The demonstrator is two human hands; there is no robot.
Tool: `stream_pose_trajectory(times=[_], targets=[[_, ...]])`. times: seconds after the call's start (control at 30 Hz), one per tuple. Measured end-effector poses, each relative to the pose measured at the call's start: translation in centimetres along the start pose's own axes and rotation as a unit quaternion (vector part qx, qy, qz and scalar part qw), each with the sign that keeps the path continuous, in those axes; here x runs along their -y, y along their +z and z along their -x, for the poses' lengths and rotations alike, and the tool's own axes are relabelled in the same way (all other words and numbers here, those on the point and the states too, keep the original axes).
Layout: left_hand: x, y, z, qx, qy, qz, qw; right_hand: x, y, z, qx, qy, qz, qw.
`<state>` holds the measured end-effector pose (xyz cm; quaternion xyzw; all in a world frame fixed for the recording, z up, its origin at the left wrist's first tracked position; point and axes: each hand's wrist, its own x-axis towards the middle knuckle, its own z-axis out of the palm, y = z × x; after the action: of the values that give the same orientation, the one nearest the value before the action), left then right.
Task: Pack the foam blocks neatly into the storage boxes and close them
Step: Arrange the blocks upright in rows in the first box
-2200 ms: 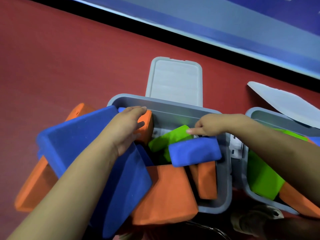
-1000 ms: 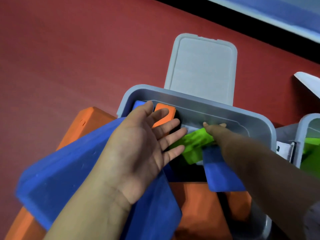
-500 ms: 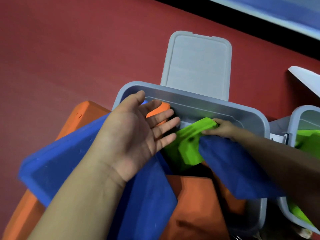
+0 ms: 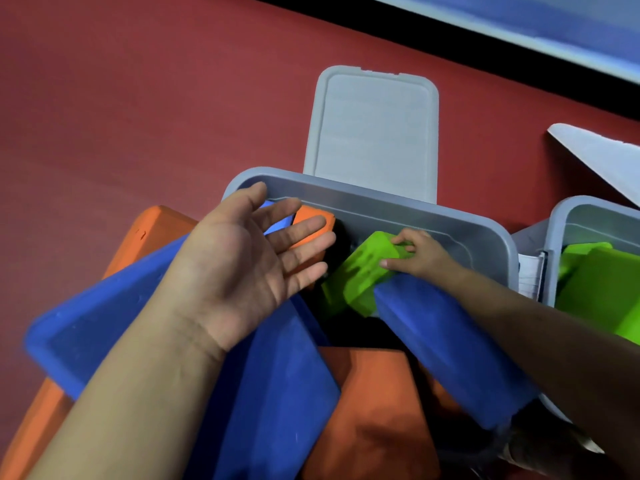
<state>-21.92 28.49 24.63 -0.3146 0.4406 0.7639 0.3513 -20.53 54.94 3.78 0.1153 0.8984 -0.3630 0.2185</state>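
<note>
**Box half packed, lid still off**

Your right hand (image 4: pixel 417 252) grasps the bright green foam block (image 4: pixel 363 271) at its far end, fingers curled over the top and thumb on the near face. That block lies tilted inside the grey plastic storage box (image 4: pixel 381 206), near the box's far wall and roughly mid-way along it. Your left hand (image 4: pixel 249 268) is released: palm up, fingers spread and straight, hovering over the box's far-left corner and holding nothing.

Around the green block the packing is loose. A blue foam slab (image 4: pixel 446 348) leans beside it, running from under your right wrist toward the box's near-right corner. A small orange foam block (image 4: pixel 311 220) stands in the far-left corner, partly behind your left fingers. A broad orange foam block (image 4: pixel 374 410) fills the near side, and a large blue foam wedge (image 4: pixel 104 323) sticks out over the box's left edge, lying on another orange foam block (image 4: pixel 152 230) that seems to rest outside on the red floor (image 4: pixel 138 98).

By my reading, you are about midway: blocks are in but not squared, and nothing will close over that wedge. The grey lid (image 4: pixel 374 126) lies flat on the floor just beyond the far wall. A second grey box (image 4: pixel 568 216) just to the right holds green blocks and is also open.

Open room is a dark gap in the middle of the box, just near of the green block; the far wall leaves your right hand little clearance.
</note>
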Motion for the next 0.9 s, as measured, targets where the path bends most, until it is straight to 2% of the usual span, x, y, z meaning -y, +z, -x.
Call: stream_pose_trajectory(times=[0.07,0.2,0.3,0.37,0.43,0.53,0.7,0.8,0.9], targets=[[0.0,0.0,0.0,0.002,0.002,-0.001,1.0,0.2,-0.2,0.3,0.026,0.017,-0.001,1.0],[-0.1,0.0,-0.1,0.001,0.005,-0.003,1.0,0.3,0.2,0.8,0.03,0.004,0.083,0.996],[0.0,0.0,0.0,0.003,0.007,-0.007,1.0,1.1,0.6,0.5,0.078,0.03,0.148,0.985],[0.1,0.1,0.1,0.001,0.008,-0.012,1.0,2.0,0.5,0.1,0.081,0.055,0.167,0.981],[0.1,0.1,0.0,-0.002,0.01,-0.015,1.0,2.9,0.6,-0.2,0.062,0.099,0.126,0.985],[0.0,0.2,-0.1,-0.006,0.009,-0.019,1.0,3.8,1.8,0.4,-0.014,0.159,0.093,0.983],[0.1,0.2,-0.1,0.001,0.008,-0.025,1.0,5.6,3.7,0.3,-0.095,0.186,0.001,0.978],[0.1,0.2,-0.1,0.002,0.008,-0.019,1.0,5.9,5.7,1.1,-0.057,0.158,0.094,0.981],[0.2,0.3,-0.3,0.006,0.008,-0.016,1.0,5.0,7.0,2.7,-0.121,0.115,0.122,0.978]])
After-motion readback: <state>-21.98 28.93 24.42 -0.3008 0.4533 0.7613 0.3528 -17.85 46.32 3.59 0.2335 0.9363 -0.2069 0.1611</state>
